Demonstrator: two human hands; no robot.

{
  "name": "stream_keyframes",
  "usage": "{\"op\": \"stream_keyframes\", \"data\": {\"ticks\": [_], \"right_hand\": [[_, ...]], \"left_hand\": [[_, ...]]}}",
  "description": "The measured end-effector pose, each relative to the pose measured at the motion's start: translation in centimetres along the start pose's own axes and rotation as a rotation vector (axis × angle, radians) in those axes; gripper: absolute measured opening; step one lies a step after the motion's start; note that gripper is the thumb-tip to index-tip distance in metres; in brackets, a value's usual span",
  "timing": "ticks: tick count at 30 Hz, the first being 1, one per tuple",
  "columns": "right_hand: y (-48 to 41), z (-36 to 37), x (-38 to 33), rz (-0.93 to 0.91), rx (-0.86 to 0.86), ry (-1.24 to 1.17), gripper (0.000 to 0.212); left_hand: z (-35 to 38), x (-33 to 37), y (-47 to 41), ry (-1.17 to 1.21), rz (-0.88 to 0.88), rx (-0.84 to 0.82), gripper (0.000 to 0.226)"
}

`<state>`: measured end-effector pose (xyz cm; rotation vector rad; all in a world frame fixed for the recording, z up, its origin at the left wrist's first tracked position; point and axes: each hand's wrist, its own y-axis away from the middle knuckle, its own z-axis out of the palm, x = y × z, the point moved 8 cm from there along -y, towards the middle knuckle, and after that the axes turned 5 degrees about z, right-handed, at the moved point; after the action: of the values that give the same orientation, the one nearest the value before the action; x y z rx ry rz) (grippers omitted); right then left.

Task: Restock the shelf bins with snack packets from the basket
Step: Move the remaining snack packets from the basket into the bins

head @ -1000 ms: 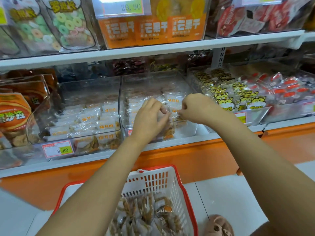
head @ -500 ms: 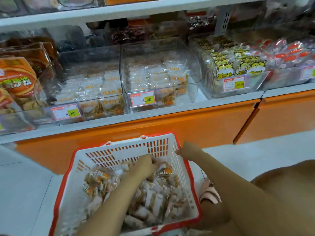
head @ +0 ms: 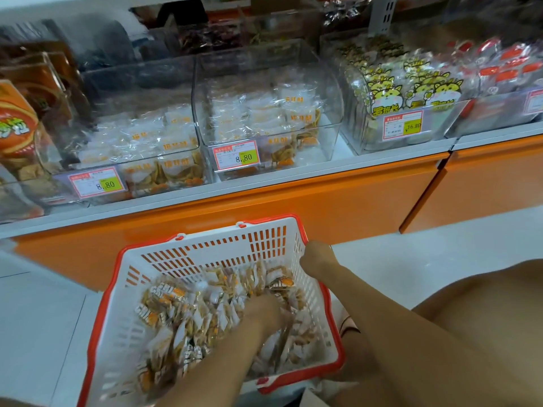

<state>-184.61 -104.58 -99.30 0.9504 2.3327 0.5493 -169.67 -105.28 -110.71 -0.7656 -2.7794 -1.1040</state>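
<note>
Left hand [head: 264, 315] now sunk deeper into the heap than half a second ago; right hand [head: 316, 257] unmoved. Surroundings: white slotted plastic basket with red rim [head: 205, 248] on pale floor [head: 44, 318], before orange shelf base [head: 323, 201]. Clear acrylic bins [head: 320, 142] above, the middle one part-filled. Price tags [head: 236, 155]: 8.80, 8.80, 16.80. Left fingers are buried among small clear orange-printed snack packets [head: 176, 312] in the basket, their grip not discernible. Right fingers curl over the basket's right rim.
</note>
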Motion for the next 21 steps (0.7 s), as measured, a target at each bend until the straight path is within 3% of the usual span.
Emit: {"op": "stream_keyframes", "data": {"ticks": [3,7,12,14,18,21], "right_hand": [[0.0,-0.1,0.0,0.007,0.001,-0.006,0.034],[0.1,0.0,0.0,0.005,-0.008,-0.006,0.034],[0.2,-0.1,0.1,0.002,-0.024,-0.022,0.032],[0.3,-0.1,0.0,0.004,-0.045,-0.024,0.028],[0.0,-1.2,-1.6,-0.088,0.002,-0.119,0.017],[1.3,-3.3,-4.1,-0.254,0.034,-0.283,0.038]], "left_hand": [[1.1,0.3,-0.4,-0.248,-0.061,-0.032,0.052],[2.6,0.7,-0.2,-0.41,-0.088,-0.102,0.064],[-0.1,1.6,2.3,-0.374,-0.059,-0.007,0.039],[-2.6,1.3,3.3,-0.101,-0.047,0.095,0.033],[-8.5,-1.5,5.3,0.677,0.018,0.283,0.031],[-12.1,-2.7,7.6,1.233,0.092,0.322,0.018]]}}
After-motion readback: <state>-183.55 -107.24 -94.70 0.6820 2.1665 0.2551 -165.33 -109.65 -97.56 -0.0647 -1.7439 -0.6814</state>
